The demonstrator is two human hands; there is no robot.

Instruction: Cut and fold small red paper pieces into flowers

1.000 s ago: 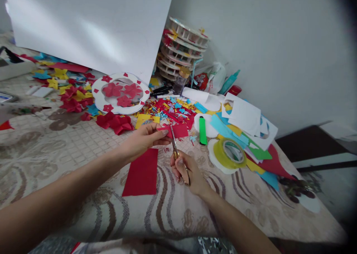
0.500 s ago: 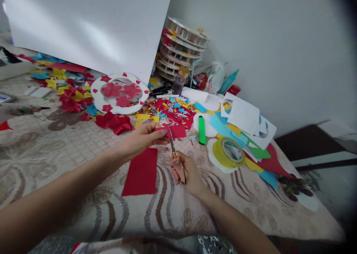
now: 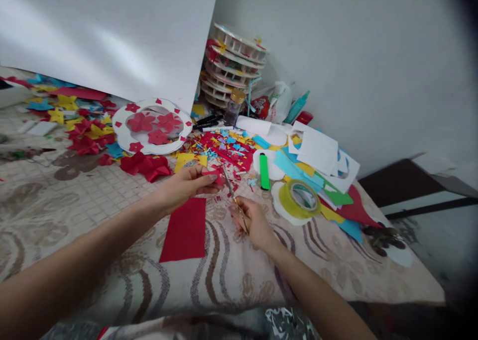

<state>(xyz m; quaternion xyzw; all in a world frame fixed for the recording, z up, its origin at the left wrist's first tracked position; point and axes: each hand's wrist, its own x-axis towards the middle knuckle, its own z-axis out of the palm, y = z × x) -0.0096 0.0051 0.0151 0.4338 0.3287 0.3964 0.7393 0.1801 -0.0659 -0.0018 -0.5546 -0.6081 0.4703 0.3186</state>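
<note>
Two hands work above one red sheet (image 3: pixel 184 230) that lies flat on the table (image 3: pixel 254 273). The left hand (image 3: pixel 190 185), just beyond the sheet, pinches one small red piece (image 3: pixel 213 175) between thumb and fingers, which partly cover it. The right hand (image 3: pixel 254 220), to the right of the sheet, is closed around the handles of one pair of scissors (image 3: pixel 229 184).

Beyond the sheet lies one heap of red, yellow and blue scraps (image 3: pixel 239 156), too many to count. Beyond it and to the left, one white scalloped frame (image 3: pixel 120 137) shows three red flowers (image 3: pixel 159 137) within its opening; one white board (image 3: pixel 112 36) rises behind. One gold-lidded jar (image 3: pixel 232 113) stands far beyond the sheet, in front of one stack of tiered white rings (image 3: pixel 235 71). To the sheet's right are one green marker-like object (image 3: pixel 264 171), one roll of yellow tape (image 3: pixel 286 200) and a pile of cut white paper (image 3: pixel 317 151).

The scissors' long axis slants from the right hand away from the person and slightly leftward, tips pointing past the sheet toward the scraps. The blades are close beside the small red piece; whether they touch it cannot be told.
</note>
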